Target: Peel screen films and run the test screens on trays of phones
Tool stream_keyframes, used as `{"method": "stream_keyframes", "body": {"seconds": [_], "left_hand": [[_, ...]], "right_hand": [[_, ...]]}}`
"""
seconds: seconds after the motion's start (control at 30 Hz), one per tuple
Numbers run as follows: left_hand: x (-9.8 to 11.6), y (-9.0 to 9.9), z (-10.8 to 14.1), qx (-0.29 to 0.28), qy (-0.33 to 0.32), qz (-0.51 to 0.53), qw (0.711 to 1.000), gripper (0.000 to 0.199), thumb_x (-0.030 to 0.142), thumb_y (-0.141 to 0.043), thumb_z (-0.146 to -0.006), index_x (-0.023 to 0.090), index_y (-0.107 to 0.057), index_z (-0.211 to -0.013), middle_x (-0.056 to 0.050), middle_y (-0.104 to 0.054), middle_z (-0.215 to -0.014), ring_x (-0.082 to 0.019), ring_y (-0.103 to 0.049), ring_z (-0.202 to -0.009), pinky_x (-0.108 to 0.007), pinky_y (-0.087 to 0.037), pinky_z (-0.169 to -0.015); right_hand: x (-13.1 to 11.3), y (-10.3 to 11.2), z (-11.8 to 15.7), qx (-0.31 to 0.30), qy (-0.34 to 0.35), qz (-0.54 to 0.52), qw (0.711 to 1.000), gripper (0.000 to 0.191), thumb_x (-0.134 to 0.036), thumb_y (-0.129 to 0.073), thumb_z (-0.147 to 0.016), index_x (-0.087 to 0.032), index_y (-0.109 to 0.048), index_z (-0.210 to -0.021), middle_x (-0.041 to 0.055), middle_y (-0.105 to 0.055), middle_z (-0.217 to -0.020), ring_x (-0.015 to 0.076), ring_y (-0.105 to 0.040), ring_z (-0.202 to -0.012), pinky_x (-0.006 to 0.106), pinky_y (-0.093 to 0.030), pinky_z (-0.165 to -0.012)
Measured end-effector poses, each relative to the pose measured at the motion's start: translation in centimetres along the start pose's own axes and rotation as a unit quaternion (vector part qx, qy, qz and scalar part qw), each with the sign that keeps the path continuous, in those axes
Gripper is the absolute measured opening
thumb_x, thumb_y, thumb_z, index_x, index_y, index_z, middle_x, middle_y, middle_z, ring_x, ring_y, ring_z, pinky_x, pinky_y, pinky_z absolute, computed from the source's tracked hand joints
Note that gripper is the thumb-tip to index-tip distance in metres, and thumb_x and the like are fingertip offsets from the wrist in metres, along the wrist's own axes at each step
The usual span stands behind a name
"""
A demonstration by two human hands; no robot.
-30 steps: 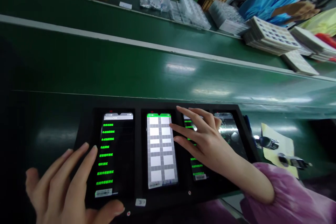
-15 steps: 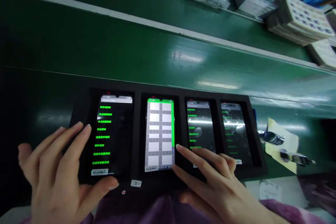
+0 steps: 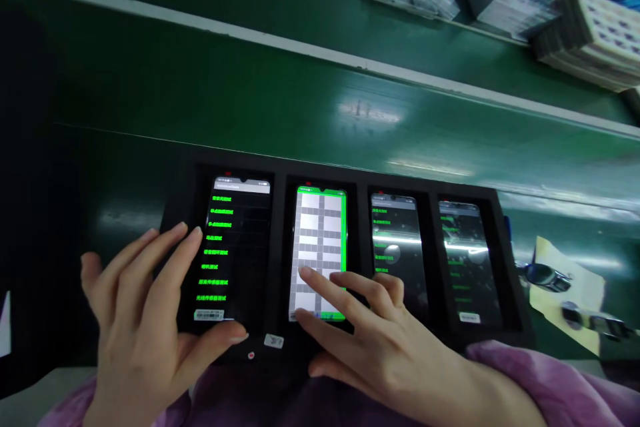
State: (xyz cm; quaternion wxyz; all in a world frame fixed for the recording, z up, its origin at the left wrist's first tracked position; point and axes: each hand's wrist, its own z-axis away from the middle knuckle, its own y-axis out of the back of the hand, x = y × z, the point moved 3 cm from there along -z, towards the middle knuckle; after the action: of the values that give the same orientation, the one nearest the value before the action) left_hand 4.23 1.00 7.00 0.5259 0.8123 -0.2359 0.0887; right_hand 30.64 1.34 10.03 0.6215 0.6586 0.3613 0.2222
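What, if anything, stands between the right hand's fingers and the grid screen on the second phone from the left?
Nothing visible does. The right hand reaches in from below, and its fingers lie directly over the lower part of the second smartphone's grid screen, with no object between them.

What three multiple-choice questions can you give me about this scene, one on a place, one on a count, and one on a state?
1. Where is the right hand?
A. Over the rightmost phone
B. Over the second phone from the left
C. On the green belt

2. How many phones does the black tray hold?
A. Two
B. Three
C. Four

3. What does that second phone's screen show?
A. A grey tile grid edged in green
B. A list of green text
C. Nothing, it is dark

1: B, the fingers spread across that screen.
2: C, four sit side by side in the tray.
3: A, tiles fill the screen inside a green border.
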Motion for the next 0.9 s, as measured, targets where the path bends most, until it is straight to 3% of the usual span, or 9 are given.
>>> {"method": "stream_keyframes", "body": {"seconds": [0.17, 0.33, 0.63, 0.9], "left_hand": [[0.1, -0.1, 0.1, -0.001, -0.016, -0.008, 1.0, 0.075, 0.068, -0.052, -0.1, 0.026, -0.04, -0.162, -0.008, -0.055, -0.155, -0.039, -0.05, -0.143, -0.068, -0.017, -0.132], [0.2, -0.2, 0.2, -0.011, -0.01, 0.002, 1.0, 0.079, 0.071, -0.051, -0.098, 0.029, -0.036, -0.164, -0.011, -0.057, -0.15, -0.042, -0.05, -0.141, -0.072, -0.015, -0.13], [0.5, -0.3, -0.2, -0.02, -0.021, -0.004, 1.0, 0.075, 0.064, -0.051, -0.101, 0.021, -0.039, -0.161, -0.017, -0.058, -0.145, -0.043, -0.049, -0.14, -0.071, -0.013, -0.129], [0.3, -0.4, -0.1, -0.014, -0.032, -0.001, 0.999, 0.075, 0.062, -0.05, -0.101, 0.02, -0.039, -0.161, -0.019, -0.057, -0.145, -0.043, -0.05, -0.138, -0.069, -0.013, -0.128]], "right_hand": [[-0.1, -0.2, -1.1, -0.002, 0.02, 0.006, 1.0, 0.038, -0.052, -0.047, -0.11, -0.031, -0.078, -0.116, 0.0031, -0.054, -0.159, 0.0242, -0.054, -0.121, 0.04, -0.043, -0.084], [0.3, 0.0, -1.3, -0.012, 0.03, 0.009, 0.999, 0.034, -0.058, -0.059, -0.104, -0.033, -0.078, -0.117, 0.0057, -0.052, -0.16, 0.0265, -0.054, -0.12, 0.04, -0.043, -0.086], [5.4, -0.3, -4.5, 0.006, -0.015, 0.004, 1.0, 0.037, -0.046, -0.045, -0.111, -0.032, -0.078, -0.121, 0.0144, -0.046, -0.162, 0.0373, -0.052, -0.123, 0.045, -0.04, -0.082], [8.1, -0.8, -7.0, 0.025, -0.063, 0.021, 0.997, 0.038, -0.047, -0.044, -0.111, -0.032, -0.076, -0.126, 0.0156, -0.043, -0.164, 0.0382, -0.049, -0.125, 0.043, -0.036, -0.079]]}}
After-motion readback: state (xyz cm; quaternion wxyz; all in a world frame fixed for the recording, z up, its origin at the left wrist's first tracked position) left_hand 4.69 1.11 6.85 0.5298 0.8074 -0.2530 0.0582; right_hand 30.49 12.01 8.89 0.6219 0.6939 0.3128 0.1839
